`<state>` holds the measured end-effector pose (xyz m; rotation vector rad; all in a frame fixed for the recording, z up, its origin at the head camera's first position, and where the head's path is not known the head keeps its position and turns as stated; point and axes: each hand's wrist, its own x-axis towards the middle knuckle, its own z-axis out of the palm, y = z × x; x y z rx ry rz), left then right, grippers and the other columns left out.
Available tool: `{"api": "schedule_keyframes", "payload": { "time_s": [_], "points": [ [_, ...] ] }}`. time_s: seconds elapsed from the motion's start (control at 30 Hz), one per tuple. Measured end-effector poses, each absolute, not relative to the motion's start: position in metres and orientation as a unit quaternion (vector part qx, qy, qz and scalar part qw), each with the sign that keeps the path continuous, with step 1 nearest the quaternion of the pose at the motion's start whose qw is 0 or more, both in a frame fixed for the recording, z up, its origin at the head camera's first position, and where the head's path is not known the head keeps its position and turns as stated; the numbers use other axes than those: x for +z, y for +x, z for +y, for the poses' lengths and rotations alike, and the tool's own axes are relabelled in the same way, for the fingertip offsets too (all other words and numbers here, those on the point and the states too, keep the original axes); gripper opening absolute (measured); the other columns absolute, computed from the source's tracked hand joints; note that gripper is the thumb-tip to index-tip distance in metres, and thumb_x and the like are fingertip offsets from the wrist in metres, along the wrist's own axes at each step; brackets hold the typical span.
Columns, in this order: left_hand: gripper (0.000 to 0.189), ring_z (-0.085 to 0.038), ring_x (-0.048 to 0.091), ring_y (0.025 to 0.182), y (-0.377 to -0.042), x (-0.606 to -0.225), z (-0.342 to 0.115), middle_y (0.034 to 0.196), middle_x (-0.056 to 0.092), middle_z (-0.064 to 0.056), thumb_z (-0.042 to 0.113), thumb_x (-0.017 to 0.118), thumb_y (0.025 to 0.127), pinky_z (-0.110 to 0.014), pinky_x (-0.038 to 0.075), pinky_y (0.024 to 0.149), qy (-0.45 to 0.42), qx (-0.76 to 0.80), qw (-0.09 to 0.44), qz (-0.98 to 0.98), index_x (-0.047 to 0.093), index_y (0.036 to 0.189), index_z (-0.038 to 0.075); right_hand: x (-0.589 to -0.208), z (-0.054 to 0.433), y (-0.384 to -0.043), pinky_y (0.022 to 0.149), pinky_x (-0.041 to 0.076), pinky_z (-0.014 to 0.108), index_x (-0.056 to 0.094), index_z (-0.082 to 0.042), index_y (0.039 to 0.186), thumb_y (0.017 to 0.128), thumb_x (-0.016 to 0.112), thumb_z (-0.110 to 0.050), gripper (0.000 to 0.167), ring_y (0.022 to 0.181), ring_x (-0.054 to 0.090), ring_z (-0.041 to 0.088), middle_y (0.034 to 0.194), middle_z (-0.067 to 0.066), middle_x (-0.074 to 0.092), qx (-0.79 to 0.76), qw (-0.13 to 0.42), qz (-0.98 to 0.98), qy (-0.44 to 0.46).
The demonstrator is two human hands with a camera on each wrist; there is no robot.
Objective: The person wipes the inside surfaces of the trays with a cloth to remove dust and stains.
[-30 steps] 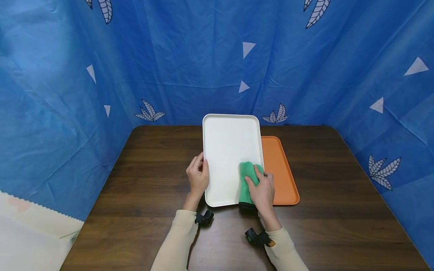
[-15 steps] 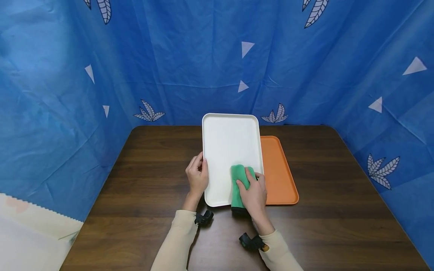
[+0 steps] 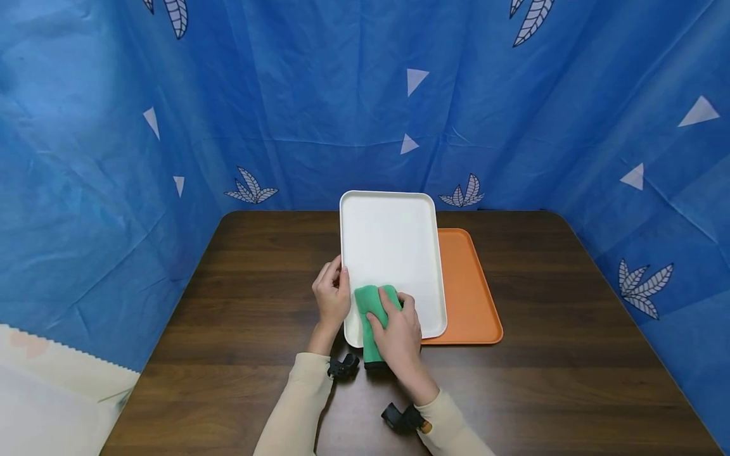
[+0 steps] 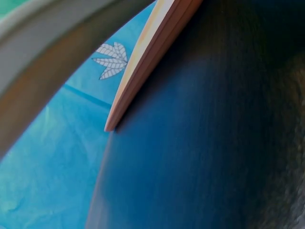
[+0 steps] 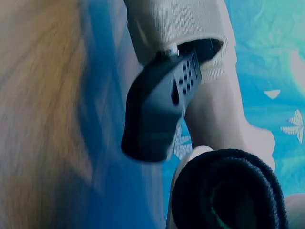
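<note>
A white rectangular tray (image 3: 393, 244) is tilted toward the head camera, raised off the table. My left hand (image 3: 332, 297) grips its left edge, thumb on the front, with the other fingers partly hidden behind. My right hand (image 3: 402, 332) holds a folded green cloth (image 3: 369, 310) against the tray's lower left part, close to the left hand. The cloth's black-edged end (image 5: 228, 160) shows as a roll in the right wrist view and hangs past the tray's lower rim. Behind the white tray, partly covered, is an orange tray (image 3: 470, 291). The left wrist view catches the white tray's rim (image 4: 57, 52) close up.
Both trays are over a dark wooden table (image 3: 570, 354). A blue curtain (image 3: 319, 95) with leaf and triangle prints hangs behind and at the sides. Black wrist cameras sit on both forearms, the left one (image 3: 344, 366) near the tray's bottom corner.
My right hand has slid the green cloth leftward across the lower part of the white tray, from its right edge to near the left. The left hand and both trays stay about where they were.
</note>
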<state>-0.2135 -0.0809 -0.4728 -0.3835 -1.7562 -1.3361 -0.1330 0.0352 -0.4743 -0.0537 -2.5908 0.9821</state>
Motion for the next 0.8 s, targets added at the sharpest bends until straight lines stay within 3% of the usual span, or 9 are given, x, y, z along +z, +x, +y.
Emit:
{"api": "schedule_keyframes", "payload": {
  "time_s": [0.47,0.8],
  "points": [
    [0.023,-0.022,0.054,0.054,-0.227,-0.496,-0.088,0.076,0.064,-0.019,-0.010,0.058,0.088,-0.012,0.044,0.054,-0.150,-0.543,0.425,-0.709,0.068,0.109,-0.012,-0.474,0.022,-0.126,0.078,0.052,0.047,0.062,-0.010,0.132,0.081,0.079,-0.026,0.056,0.102,0.060,0.035,0.124,0.025,0.052,0.345,0.184,-0.920,0.018],
    [0.023,-0.023,0.055,0.052,-0.228,-0.497,-0.087,0.075,0.064,-0.020,-0.012,0.060,0.085,-0.013,0.043,0.051,-0.143,-0.536,0.434,-0.710,0.069,0.106,-0.012,-0.476,0.029,-0.127,0.072,0.052,0.045,0.065,-0.012,0.130,0.078,0.082,-0.025,0.056,0.098,0.063,0.034,0.121,0.021,0.055,0.368,0.185,-0.911,0.013]
  ]
}}
